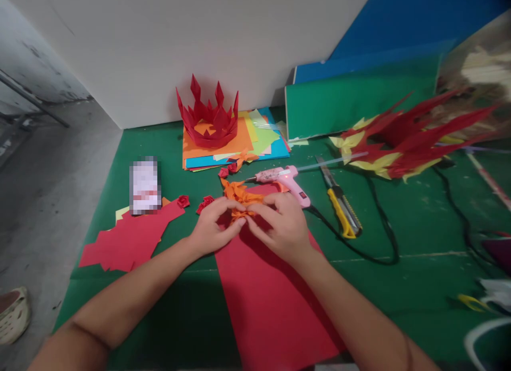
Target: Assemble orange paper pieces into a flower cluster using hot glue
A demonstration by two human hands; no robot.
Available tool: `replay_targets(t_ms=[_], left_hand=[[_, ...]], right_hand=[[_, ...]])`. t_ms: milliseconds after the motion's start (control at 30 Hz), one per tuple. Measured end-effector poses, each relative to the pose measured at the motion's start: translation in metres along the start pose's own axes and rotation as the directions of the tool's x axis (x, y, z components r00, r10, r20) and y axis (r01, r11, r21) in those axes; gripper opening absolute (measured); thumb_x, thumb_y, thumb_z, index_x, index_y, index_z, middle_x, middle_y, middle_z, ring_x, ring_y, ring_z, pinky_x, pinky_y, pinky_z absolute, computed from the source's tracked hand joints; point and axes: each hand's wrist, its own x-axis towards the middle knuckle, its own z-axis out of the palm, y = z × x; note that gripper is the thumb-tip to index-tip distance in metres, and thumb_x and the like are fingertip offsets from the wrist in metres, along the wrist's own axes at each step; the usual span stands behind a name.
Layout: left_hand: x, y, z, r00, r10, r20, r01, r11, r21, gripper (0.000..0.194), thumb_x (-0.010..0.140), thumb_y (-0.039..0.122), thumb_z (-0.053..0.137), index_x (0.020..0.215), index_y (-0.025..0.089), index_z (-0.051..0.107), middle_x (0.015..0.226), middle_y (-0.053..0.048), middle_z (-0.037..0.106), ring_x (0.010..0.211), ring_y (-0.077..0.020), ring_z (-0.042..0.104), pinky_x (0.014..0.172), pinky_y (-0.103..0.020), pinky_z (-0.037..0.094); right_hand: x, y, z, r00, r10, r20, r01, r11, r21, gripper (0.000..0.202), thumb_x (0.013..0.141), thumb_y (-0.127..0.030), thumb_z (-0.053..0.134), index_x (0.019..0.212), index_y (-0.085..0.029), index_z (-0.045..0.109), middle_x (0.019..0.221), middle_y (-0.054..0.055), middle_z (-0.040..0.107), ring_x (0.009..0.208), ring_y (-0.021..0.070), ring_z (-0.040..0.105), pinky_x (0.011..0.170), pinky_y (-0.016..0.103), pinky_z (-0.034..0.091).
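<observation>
Between my fingertips is a folded orange paper piece with leaf-like points (pixel 236 191). My left hand (pixel 215 225) pinches it from the left, and my right hand (pixel 284 225) pinches it from the right. Both hands hover over a large red paper sheet (pixel 275 302). Just beyond them lies a pink glue gun (pixel 281 176) with a clear glue stick in its back. Small red paper roses (pixel 206 204) rest left of the orange piece. My fingers hide part of what they hold.
A red paper crown (pixel 209 121) stands on stacked coloured paper (pixel 255 139). A red and yellow paper crown (pixel 399 142) sits at right. A yellow box cutter (pixel 339 211) lies near the black cord (pixel 375 260). Red paper cutouts (pixel 123 240) and a blurred phone (pixel 145 186) are left.
</observation>
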Motion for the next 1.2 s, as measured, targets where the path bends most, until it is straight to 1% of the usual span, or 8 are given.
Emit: replay_targets(t_ms=[400, 533, 633, 767, 867, 1000, 1100, 1200], left_hand=[[0.0, 0.002, -0.005, 0.998, 0.02, 0.052, -0.016, 0.997, -0.079, 0.017, 0.084, 0.026, 0.06, 0.1, 0.02, 0.059, 0.09, -0.006, 0.068, 0.08, -0.0166, 0.064, 0.074, -0.03, 0.051], [-0.004, 0.0, -0.005, 0.999, -0.018, 0.049, 0.025, 0.988, -0.153, 0.03, 0.086, 0.032, 0.059, 0.115, 0.023, 0.057, 0.106, -0.009, 0.066, 0.092, -0.019, 0.064, 0.081, -0.032, 0.052], [-0.008, -0.004, -0.002, 0.998, -0.055, 0.031, 0.061, 0.966, -0.252, 0.04, 0.088, 0.035, 0.057, 0.127, 0.025, 0.05, 0.112, -0.009, 0.063, 0.092, -0.0179, 0.064, 0.079, -0.03, 0.053], [-0.012, -0.009, -0.001, 0.997, -0.069, 0.041, 0.079, 0.946, -0.315, 0.039, 0.092, 0.029, 0.049, 0.131, 0.026, 0.046, 0.118, -0.011, 0.062, 0.106, -0.0214, 0.063, 0.09, -0.036, 0.053], [-0.01, -0.01, -0.001, 0.998, -0.04, 0.056, 0.055, 0.953, -0.297, 0.04, 0.091, 0.017, 0.046, 0.13, 0.025, 0.049, 0.12, -0.012, 0.063, 0.113, -0.0223, 0.062, 0.096, -0.04, 0.051], [-0.004, -0.006, -0.001, 0.999, 0.034, 0.041, -0.023, 0.971, -0.238, 0.041, 0.083, 0.01, 0.054, 0.121, 0.025, 0.057, 0.113, -0.01, 0.067, 0.106, -0.0205, 0.063, 0.094, -0.038, 0.051], [-0.001, -0.001, -0.003, 0.995, 0.096, 0.031, -0.087, 0.971, -0.225, 0.039, 0.082, 0.012, 0.057, 0.119, 0.024, 0.059, 0.11, -0.01, 0.068, 0.101, -0.0201, 0.064, 0.089, -0.038, 0.051], [-0.001, 0.001, -0.007, 0.987, 0.099, 0.129, -0.064, 0.966, -0.251, 0.037, 0.082, 0.025, 0.063, 0.118, 0.024, 0.06, 0.111, -0.011, 0.067, 0.102, -0.0225, 0.064, 0.088, -0.04, 0.051]], right_hand=[[0.0, -0.001, 0.001, 0.999, -0.052, -0.009, 0.052, 0.999, -0.003, 0.013, 0.089, -0.025, 0.055, 0.087, -0.022, 0.068, 0.077, 0.004, 0.059, 0.073, 0.0163, 0.05, 0.063, 0.031, 0.035], [0.0, -0.002, 0.0, 0.999, -0.043, -0.02, 0.043, 0.999, 0.023, 0.011, 0.088, -0.024, 0.056, 0.088, -0.021, 0.067, 0.077, 0.004, 0.06, 0.074, 0.0169, 0.051, 0.064, 0.032, 0.035], [0.001, -0.003, 0.0, 1.0, -0.022, -0.023, 0.023, 0.999, 0.03, 0.01, 0.088, -0.024, 0.056, 0.087, -0.021, 0.066, 0.077, 0.003, 0.06, 0.073, 0.0169, 0.051, 0.065, 0.032, 0.036], [0.0, -0.004, 0.0, 0.999, 0.011, -0.036, -0.009, 0.998, 0.056, 0.011, 0.089, -0.024, 0.055, 0.087, -0.021, 0.065, 0.078, 0.003, 0.058, 0.074, 0.017, 0.051, 0.065, 0.033, 0.035], [0.0, -0.004, 0.0, 0.998, 0.033, -0.048, -0.028, 0.995, 0.098, 0.01, 0.089, -0.021, 0.054, 0.087, -0.02, 0.064, 0.079, 0.003, 0.058, 0.076, 0.0173, 0.05, 0.066, 0.033, 0.036], [0.0, -0.004, 0.001, 0.998, 0.038, -0.053, -0.033, 0.995, 0.097, 0.012, 0.09, -0.022, 0.053, 0.086, -0.02, 0.064, 0.079, 0.004, 0.058, 0.075, 0.0169, 0.05, 0.066, 0.032, 0.036], [-0.001, -0.003, 0.002, 0.998, 0.034, -0.058, -0.031, 0.998, 0.056, 0.015, 0.091, -0.025, 0.052, 0.086, -0.02, 0.065, 0.077, 0.004, 0.059, 0.074, 0.0172, 0.051, 0.066, 0.033, 0.036], [-0.002, -0.002, 0.001, 0.996, 0.01, -0.09, -0.01, 1.0, 0.008, 0.015, 0.091, -0.026, 0.053, 0.089, -0.021, 0.067, 0.078, 0.004, 0.061, 0.074, 0.0171, 0.052, 0.066, 0.033, 0.035]])
